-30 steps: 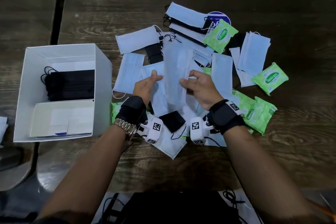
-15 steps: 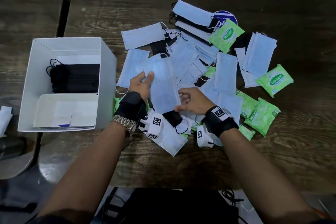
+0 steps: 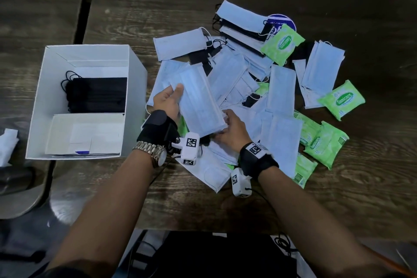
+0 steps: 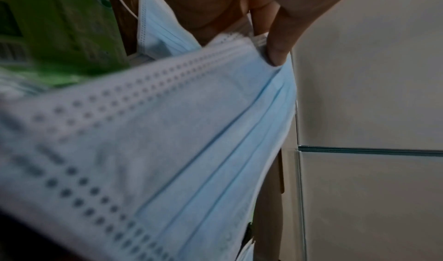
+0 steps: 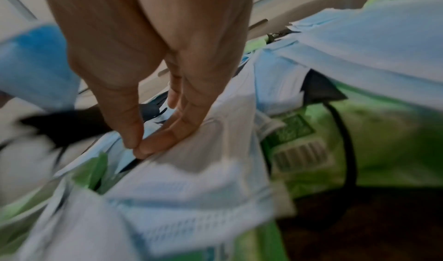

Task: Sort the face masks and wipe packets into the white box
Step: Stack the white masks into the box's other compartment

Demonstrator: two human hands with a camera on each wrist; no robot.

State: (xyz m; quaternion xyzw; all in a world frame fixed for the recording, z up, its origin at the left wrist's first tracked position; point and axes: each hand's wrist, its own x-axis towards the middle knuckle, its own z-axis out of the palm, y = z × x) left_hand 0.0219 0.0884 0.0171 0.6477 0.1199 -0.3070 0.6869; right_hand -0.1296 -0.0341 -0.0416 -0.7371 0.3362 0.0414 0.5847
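My left hand (image 3: 171,97) grips a stack of light blue masks (image 3: 198,101) just right of the white box (image 3: 137,97), thumb on top. In the left wrist view a fingertip (image 4: 275,56) presses the stack's (image 4: 167,142) edge. My right hand (image 3: 228,124) is low in the mask pile (image 3: 282,92), partly under the held stack. In the right wrist view its thumb and forefinger (image 5: 136,147) pinch a blue mask edge (image 5: 127,155). Black masks (image 3: 97,95) lie in the box's far compartment. Green wipe packets (image 3: 282,44) (image 3: 341,99) (image 3: 322,144) lie around the pile.
The pile covers the dark wooden table (image 3: 338,198) right of the box. The box's near compartment holds white card (image 3: 90,137). A round blue label (image 3: 282,21) shows at the pile's far end. A black bag (image 3: 214,255) sits below the table's near edge, a white scrap (image 3: 6,144) far left.
Both hands held the blue masks a second ago. The right hand let go and dropped into the pile, while the left hand carried the stack left toward the box.
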